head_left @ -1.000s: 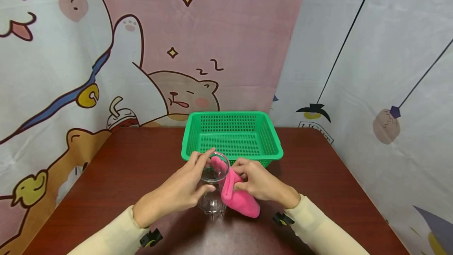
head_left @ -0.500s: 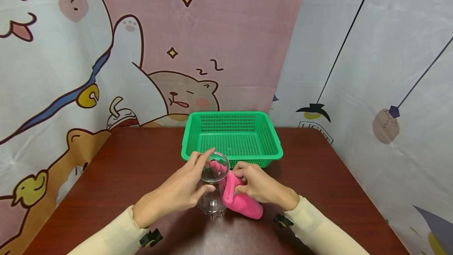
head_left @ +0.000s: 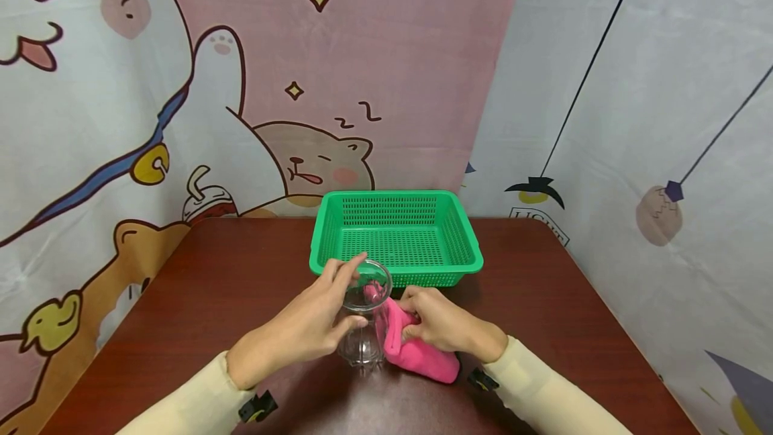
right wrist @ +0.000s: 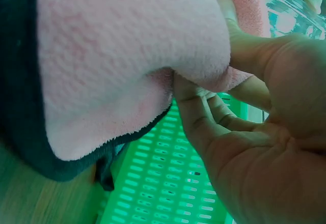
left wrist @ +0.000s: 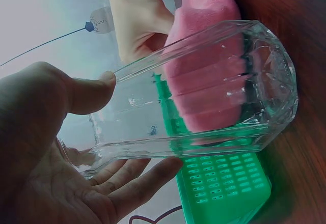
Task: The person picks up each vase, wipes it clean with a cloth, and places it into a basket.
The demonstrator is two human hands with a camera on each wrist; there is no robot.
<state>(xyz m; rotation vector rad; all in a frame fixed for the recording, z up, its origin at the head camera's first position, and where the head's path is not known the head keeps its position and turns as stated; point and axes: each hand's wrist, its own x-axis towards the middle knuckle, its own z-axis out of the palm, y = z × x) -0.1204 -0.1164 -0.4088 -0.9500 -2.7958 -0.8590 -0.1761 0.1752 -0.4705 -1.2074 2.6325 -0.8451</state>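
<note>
Seemingly, wiping is the step: in front of the green basket, the left hand grips the glass and the right hand pinches the pink cloth alongside; next probably calls for turning the glass.

In the head view, the left grip hides part of the glass and of the green basket, the right grip covers some of the pink cloth, and the bottom edge cuts off the table.
</note>
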